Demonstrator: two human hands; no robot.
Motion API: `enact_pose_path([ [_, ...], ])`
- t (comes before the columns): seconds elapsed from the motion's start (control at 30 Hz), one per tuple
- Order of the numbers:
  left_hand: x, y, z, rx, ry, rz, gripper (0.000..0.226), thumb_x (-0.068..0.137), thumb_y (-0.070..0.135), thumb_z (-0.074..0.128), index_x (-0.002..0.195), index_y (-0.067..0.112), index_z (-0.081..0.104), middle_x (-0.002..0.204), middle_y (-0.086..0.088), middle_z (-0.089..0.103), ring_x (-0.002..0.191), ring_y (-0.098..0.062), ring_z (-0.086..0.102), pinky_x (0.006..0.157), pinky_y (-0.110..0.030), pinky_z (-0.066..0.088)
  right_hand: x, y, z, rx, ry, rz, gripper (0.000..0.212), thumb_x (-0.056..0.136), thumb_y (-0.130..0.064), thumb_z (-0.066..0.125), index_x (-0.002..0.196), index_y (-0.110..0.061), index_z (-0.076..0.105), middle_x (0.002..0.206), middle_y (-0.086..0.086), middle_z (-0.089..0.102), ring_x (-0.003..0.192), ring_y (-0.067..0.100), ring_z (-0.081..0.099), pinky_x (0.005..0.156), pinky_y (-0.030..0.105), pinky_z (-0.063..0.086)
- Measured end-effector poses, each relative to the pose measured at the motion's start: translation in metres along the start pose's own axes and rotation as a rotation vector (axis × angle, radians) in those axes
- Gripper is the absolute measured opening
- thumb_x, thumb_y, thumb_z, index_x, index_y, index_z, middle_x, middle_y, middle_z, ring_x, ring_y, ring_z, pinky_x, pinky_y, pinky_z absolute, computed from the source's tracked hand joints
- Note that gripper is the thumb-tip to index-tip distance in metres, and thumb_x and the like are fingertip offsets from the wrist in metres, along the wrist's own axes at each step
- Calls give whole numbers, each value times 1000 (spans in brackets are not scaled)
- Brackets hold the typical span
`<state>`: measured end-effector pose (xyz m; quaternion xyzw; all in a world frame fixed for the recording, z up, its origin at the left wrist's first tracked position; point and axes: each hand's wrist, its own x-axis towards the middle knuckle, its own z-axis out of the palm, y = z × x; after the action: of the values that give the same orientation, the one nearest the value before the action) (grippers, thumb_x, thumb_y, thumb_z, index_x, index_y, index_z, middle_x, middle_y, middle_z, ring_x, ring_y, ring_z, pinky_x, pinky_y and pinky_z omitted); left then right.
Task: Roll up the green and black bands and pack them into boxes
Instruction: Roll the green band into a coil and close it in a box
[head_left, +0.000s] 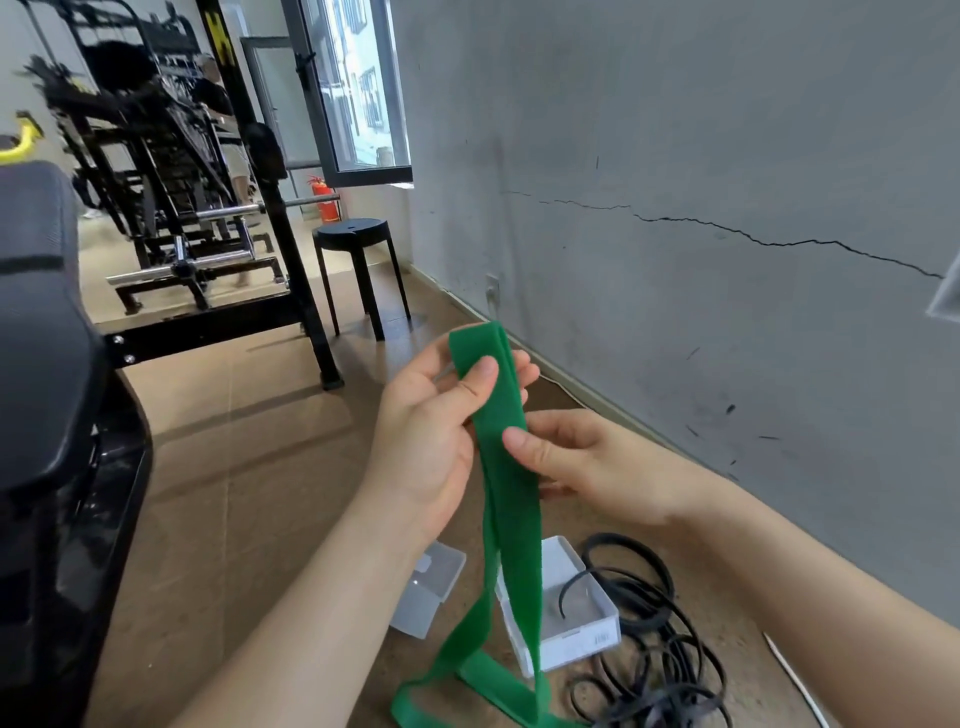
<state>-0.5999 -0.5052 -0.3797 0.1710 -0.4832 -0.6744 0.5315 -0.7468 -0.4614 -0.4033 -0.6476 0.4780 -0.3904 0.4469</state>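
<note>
green band (511, 509) held up in both hands over a tan tiled floor (249, 467): the left hand (426, 441) pinches it near its folded top end, thumb (480, 374) pressed flat on the front and fingers curled behind, while the right hand (597, 467) pinches it just below, thumb on the band's right edge and the other fingers bent behind it. neither hand is open; both are closed on the same strip, close together but not touching each other. from the grip the band hangs down doubled between the forearms, and its lower loop lies on the floor in front of two boxes. a clear box (434, 582) sits left of the hanging strip; a white box (576, 642) sits right of it, partly hidden by the band, with one black strand curling inside. black bands (644, 623) lie in a loose tangle on the floor just right of the white box, near a grey wall (675, 130) marked by a long crack. farther back stand a black stool (358, 270), a black weight rack (182, 182), a red extinguisher (324, 200) and an open window (358, 88). a dark padded seat (36, 322) fills the left edge.
</note>
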Motion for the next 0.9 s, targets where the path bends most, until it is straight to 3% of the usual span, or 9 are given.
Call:
enact_pose_path([
  [0.07,2,1,-2,53,-7,-1,31,73,11,60,104,5,63,90,-12,70,90,-23,68,77,-31,58,0,-3,0,-197,147,-90,44,95,-44,53,91,-2,66,82,23,66,71,24,63,72,47,52],
  [0.13,4,5,-4,125,0,-2,33,72,15,61,103,6,65,87,-8,68,80,-17,66,70,-28,56,-1,-8,-2,-392,233,-150,42,97,-40,53,77,-5,62,60,12,52,55,13,45,55,37,41],
  [0.23,4,9,-10,302,-9,-2,35,74,21,63,104,3,67,85,-8,71,78,-19,68,70,-31,56,-5,-11,-10,-499,179,-79,28,95,-34,57,82,-10,63,61,6,57,57,22,55,58,38,51],
  [0.3,3,9,-12,408,-15,4,35,75,25,65,102,2,69,87,-12,74,80,-25,71,69,-36,58,-9,-13,-14,-355,116,-30,13,93,-28,63,100,-16,63,73,6,71,68,23,69,67,40,58],
  [0.33,2,7,-11,441,-18,5,34,75,26,66,99,3,71,86,-14,74,79,-27,71,68,-39,59,-10,-15,-16,-247,123,-31,17,91,-26,65,104,-15,62,78,7,74,70,23,71,67,36,59],
  [0.43,-1,2,-6,505,-25,2,26,74,22,69,94,6,73,81,-15,75,74,-29,72,66,-40,60,-13,-19,-19,-19,238,-68,22,89,-28,62,98,-8,67,83,6,76,70,17,70,62,25,55],
  [0.53,-1,-2,-3,555,-31,-2,11,83,11,67,92,9,74,78,-13,75,71,-27,72,60,-35,59,-11,-18,-17,58,326,-75,16,87,-24,66,97,-12,68,82,10,75,64,18,67,53,24,51],
  [0.77,-1,-7,4,584,-56,-30,12,87,10,64,93,11,74,75,-11,75,65,-23,72,53,-27,55,-15,-15,-20,103,378,-91,12,86,-20,70,97,-17,66,77,17,70,54,21,63,40,23,42],
  [0.9,-2,-11,5,533,-137,-130,19,91,16,57,102,12,71,87,-11,76,79,-24,73,63,-29,57,-16,-12,-21,151,404,-93,9,87,-9,68,95,-11,64,63,8,59,46,16,56,38,22,38],
])
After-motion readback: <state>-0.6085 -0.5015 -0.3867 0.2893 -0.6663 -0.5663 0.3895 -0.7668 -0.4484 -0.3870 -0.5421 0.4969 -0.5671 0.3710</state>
